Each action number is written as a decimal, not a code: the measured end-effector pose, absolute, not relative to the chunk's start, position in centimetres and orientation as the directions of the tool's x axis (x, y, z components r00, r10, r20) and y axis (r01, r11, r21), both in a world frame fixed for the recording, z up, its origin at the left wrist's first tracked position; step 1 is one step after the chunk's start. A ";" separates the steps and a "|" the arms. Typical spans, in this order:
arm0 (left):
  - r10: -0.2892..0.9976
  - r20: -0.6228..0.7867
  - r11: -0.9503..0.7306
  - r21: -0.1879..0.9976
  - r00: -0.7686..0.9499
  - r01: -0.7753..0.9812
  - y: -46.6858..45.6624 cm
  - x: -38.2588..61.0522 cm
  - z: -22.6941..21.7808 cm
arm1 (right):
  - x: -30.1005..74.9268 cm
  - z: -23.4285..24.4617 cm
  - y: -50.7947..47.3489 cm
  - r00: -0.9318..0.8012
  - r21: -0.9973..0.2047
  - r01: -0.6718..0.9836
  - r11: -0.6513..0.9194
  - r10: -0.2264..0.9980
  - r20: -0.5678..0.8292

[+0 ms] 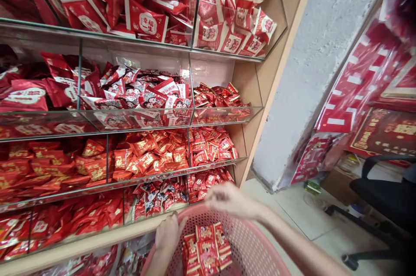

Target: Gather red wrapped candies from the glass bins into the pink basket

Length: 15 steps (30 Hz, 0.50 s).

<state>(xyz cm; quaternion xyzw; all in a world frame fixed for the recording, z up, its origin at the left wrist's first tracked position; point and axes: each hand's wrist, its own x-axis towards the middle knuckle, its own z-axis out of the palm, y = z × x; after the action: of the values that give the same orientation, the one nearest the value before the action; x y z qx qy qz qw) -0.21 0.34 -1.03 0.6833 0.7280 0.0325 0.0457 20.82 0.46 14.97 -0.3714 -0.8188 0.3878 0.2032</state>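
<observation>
A pink perforated plastic basket [256, 245] is in front of me, below the shelves. Several small red packets with gold print [208, 248] lie inside it. My left hand [167, 232] is closed over the basket's left rim, close to the wooden shelf edge. Over the far rim is my right hand [229, 200], smeared by motion with its fingers bent. Whether anything is in those fingers cannot be made out. Just beyond it, red packets [208, 180] fill the bottom right bin. Black-and-red packets [159, 198] fill the bin to its left.
Glass-fronted shelves [136, 118] rise ahead, their divided bins full of red packets. A wooden side panel [269, 76] ends the unit beside a grey wall [289, 72]. A black office chair [383, 193] stands on the tiled floor at right, near hanging red packaging [354, 76].
</observation>
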 end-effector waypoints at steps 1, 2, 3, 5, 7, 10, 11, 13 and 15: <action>0.998 -0.030 0.066 0.115 -0.063 0.991 0.3 -0.2 -1.0 | 20.7 17.1 1.8 -0.594 -0.732 0.465 0.499 0.788 0.160; 0.997 -0.039 0.072 0.121 -0.068 0.990 0.3 -0.2 -0.9 | 20.6 18.9 3.3 -0.543 -0.663 0.500 0.557 0.798 0.261; 0.996 -0.049 0.080 0.127 -0.075 0.989 0.3 -0.2 -0.8 | 20.5 20.1 4.8 -0.486 -0.577 0.556 0.598 0.797 0.358; 0.994 -0.065 0.097 0.136 -0.089 0.986 0.2 -0.1 -0.6 | 20.3 21.4 7.8 -0.417 -0.402 0.669 0.626 0.763 0.494; 0.993 -0.071 0.104 0.136 -0.095 0.985 0.2 -0.2 -0.5 | 20.0 21.4 10.3 -0.392 -0.298 0.752 0.588 0.762 0.515; 0.994 -0.072 0.096 0.133 -0.087 0.986 0.2 -0.2 -0.6 | 19.5 20.7 12.5 -0.383 -0.251 0.822 0.512 0.822 0.422; 0.994 -0.070 0.093 0.132 -0.084 0.987 0.2 -0.3 -0.7 | 19.3 20.5 12.9 -0.381 -0.239 0.836 0.493 0.837 0.393; 0.995 -0.058 0.087 0.123 -0.081 0.988 0.2 -0.3 -0.8 | 18.9 20.3 13.1 -0.376 -0.205 0.860 0.467 0.853 0.362; 0.996 -0.044 0.084 0.113 -0.080 0.990 0.3 -0.3 -1.0 | 18.8 20.4 13.2 -0.367 -0.164 0.882 0.441 0.863 0.348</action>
<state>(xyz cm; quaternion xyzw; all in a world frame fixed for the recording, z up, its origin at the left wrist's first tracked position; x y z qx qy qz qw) -0.29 0.25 -0.97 0.6761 0.7343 0.0267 0.0545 18.76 13.15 20.37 -0.5279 -0.8263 -0.0252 0.1948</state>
